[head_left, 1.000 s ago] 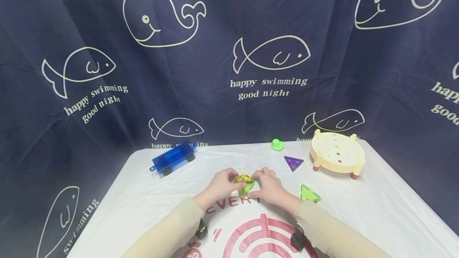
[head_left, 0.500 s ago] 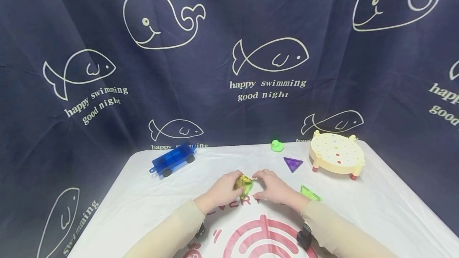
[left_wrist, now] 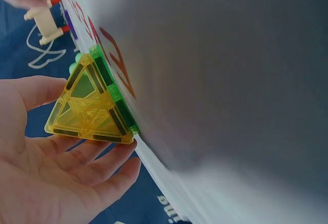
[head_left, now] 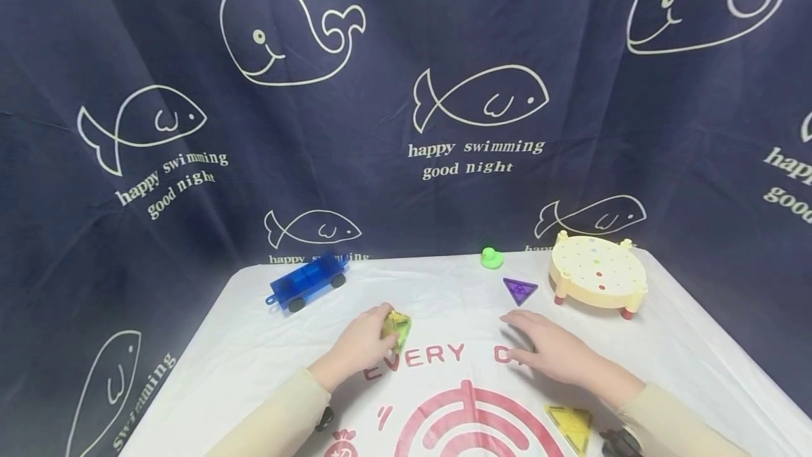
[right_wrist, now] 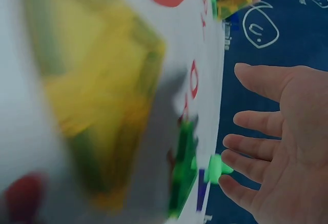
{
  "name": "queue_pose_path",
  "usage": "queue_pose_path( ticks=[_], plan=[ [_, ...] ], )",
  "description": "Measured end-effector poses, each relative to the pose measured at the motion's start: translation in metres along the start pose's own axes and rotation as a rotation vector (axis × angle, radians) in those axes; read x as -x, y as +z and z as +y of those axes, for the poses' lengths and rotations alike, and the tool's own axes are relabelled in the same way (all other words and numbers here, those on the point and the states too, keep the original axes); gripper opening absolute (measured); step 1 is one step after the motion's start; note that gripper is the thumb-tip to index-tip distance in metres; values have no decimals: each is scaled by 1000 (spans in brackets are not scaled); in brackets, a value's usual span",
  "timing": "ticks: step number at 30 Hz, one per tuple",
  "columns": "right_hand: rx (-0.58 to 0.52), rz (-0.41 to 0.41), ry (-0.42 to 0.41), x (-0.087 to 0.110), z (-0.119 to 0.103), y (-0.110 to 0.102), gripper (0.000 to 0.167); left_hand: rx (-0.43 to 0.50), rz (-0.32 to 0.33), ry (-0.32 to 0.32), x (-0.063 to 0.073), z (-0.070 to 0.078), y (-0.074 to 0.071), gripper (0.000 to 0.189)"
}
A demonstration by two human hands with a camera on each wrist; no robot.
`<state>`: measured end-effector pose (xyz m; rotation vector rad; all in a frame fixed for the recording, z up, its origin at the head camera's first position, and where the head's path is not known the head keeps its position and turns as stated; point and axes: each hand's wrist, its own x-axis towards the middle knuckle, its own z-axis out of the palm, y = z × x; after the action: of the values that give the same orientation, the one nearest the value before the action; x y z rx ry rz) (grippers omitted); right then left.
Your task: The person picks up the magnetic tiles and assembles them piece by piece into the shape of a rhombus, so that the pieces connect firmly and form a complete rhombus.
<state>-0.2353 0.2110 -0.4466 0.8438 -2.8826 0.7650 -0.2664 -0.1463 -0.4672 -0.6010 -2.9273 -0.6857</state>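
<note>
My left hand [head_left: 361, 343] holds a small pyramid of yellow and green magnetic tiles [left_wrist: 92, 101] between thumb and fingers, low over the white table left of centre. In the left wrist view, its yellow triangular face is toward the camera and a green tile lies along the table side. My right hand [head_left: 548, 348] is apart from it on the right, fingers relaxed, holding nothing. A yellow triangle tile [head_left: 571, 425] lies near my right forearm. A green triangle tile [right_wrist: 183, 170] shows in the right wrist view; my right hand hides it from the head view.
A purple triangle tile [head_left: 520, 290] and a green toy duck [head_left: 491, 258] lie behind my right hand. To the right stands a round cream pegged toy on legs [head_left: 596, 270]. A blue wheeled car base [head_left: 307, 284] stands back left. A dark printed curtain [head_left: 380, 104] hangs behind.
My right hand has let go of the tile pyramid and moved right. My left hand has carried the pyramid left. The yellow tile by my right forearm has come into view; the green one is now covered.
</note>
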Motion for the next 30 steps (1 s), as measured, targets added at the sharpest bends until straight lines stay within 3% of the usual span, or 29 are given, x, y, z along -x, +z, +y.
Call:
queue_pose_path(
  ticks=[7,15,21,30],
  plan=[
    [51,-50,91,30,13,-3,59,27,10,-18,8,-9,-9,42],
    [112,-51,128,48,17,2,64,24,12,-15,10,-9,-16,40],
    [120,-112,156,50,16,6,72,32,9,-35,10,-9,-17,41],
    [127,-133,73,36,4,14,67,39,-1,-34,9,-10,-15,39]
  ],
)
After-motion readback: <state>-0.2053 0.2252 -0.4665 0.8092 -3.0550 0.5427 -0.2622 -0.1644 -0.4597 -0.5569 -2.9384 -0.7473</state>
